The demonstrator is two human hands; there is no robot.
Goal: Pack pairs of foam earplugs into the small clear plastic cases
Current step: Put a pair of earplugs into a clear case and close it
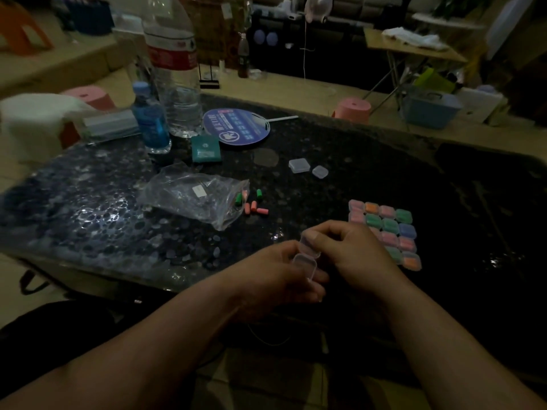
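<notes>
Case [307,257] sits hinged open at lower centre of frame, pinched between left hand [281,276] and right hand [349,250]; it looks empty, but that's hard to confirm in this light. Loose earplugs [253,206] lie up-left of the hands, just off the mouth of the plastic bag [189,196], long axes pointing all ways. Left hand is nearer, so I'd reach with that and hold the case in the right. Counts: six loose plugs, two green and four pink-orange; two empty cases [299,165] at upper centre; filled cases [387,224] in a four-wide grid at right, partly behind the right hand, so no exact count.
</notes>
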